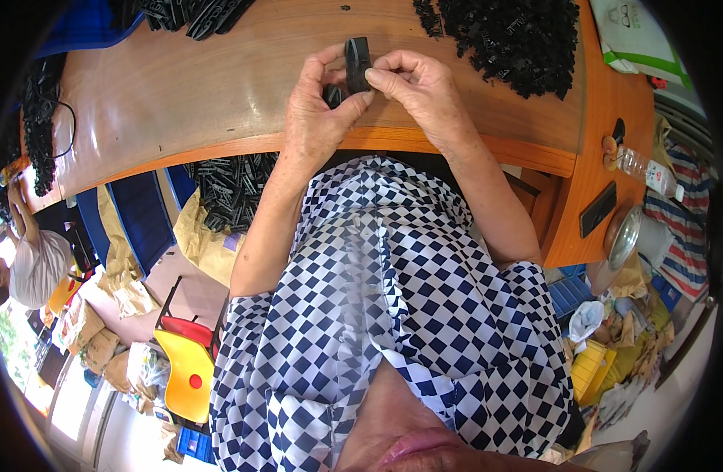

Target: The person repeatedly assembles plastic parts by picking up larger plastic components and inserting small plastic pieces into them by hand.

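Over the front part of the wooden table point(220, 86), my two hands meet on a black, oblong plastic part point(358, 59). My left hand point(318, 110) is closed around its lower end, thumb in front. A second dark piece point(332, 96) shows inside the curl of that hand; its kind cannot be made out. On the other side, my right hand point(424, 94) pinches the part's right edge between thumb and fingers. Whether a smaller piece sits in that pinch is hidden. A heap of small black plastic pieces point(511, 43) lies beyond my right hand.
Longer black parts point(200, 16) lie by a blue bin point(86, 31) at the far left. Below the table edge are black parts point(231, 185) and brown paper point(204, 236). A phone point(598, 210) and plastic bottle point(648, 173) are at right. Another person point(39, 267) sits far left.
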`<action>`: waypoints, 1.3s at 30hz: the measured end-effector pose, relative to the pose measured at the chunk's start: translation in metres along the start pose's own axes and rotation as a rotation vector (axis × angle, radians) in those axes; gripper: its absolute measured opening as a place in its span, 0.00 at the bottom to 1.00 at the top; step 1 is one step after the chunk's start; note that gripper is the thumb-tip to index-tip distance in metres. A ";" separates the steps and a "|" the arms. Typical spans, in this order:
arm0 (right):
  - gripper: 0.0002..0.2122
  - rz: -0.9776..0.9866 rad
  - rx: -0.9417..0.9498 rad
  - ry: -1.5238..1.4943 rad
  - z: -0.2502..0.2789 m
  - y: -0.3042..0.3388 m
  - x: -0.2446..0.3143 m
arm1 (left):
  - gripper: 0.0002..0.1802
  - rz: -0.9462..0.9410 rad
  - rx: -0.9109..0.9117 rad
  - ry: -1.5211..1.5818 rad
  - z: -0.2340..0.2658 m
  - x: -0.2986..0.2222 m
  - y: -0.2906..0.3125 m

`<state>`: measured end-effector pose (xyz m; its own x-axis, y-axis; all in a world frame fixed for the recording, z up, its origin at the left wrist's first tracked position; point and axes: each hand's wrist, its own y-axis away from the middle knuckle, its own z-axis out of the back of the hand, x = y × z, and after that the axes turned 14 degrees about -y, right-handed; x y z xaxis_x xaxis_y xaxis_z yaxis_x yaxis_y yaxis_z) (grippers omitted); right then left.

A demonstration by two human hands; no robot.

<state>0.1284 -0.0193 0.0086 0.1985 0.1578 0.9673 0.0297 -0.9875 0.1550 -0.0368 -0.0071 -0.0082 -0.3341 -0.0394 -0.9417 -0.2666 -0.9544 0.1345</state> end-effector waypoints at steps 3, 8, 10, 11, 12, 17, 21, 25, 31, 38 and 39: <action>0.06 -0.017 0.015 0.014 0.002 0.000 0.001 | 0.29 -0.028 0.018 0.005 0.000 -0.001 0.000; 0.12 0.024 0.061 0.017 0.002 0.000 -0.004 | 0.28 0.016 0.089 0.071 0.001 -0.009 0.003; 0.17 0.117 0.007 -0.122 -0.005 0.001 -0.007 | 0.28 0.071 0.108 0.232 -0.003 -0.009 0.006; 0.21 0.044 0.052 -0.160 -0.006 0.002 -0.006 | 0.29 0.073 0.099 0.249 -0.005 -0.010 0.008; 0.20 -0.097 0.110 -0.296 -0.007 0.002 0.002 | 0.29 0.067 0.103 0.251 -0.007 -0.011 0.009; 0.17 -0.087 0.097 -0.308 -0.012 0.004 0.006 | 0.29 0.047 0.058 0.288 -0.007 -0.015 0.011; 0.15 -0.068 0.031 -0.308 -0.017 0.007 0.000 | 0.31 0.069 0.152 0.279 0.000 -0.009 0.011; 0.18 -0.017 0.142 0.561 0.001 0.002 0.016 | 0.20 -0.160 0.043 -0.152 0.021 -0.005 0.015; 0.12 0.677 -0.218 1.477 0.051 -0.034 0.026 | 0.14 -0.426 -0.103 -1.073 0.070 -0.001 0.010; 0.08 0.573 -0.174 1.575 0.058 -0.036 0.025 | 0.16 -0.543 -0.022 -1.175 0.094 -0.006 -0.007; 0.07 0.587 -0.171 1.554 0.059 -0.035 0.025 | 0.16 -0.544 -0.133 -1.185 0.096 -0.006 -0.017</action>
<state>0.1905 0.0189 0.0159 -0.9561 -0.2534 0.1470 0.1871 -0.9143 -0.3591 -0.1173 0.0382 0.0246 -0.8180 0.5751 -0.0149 -0.5505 -0.7901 -0.2695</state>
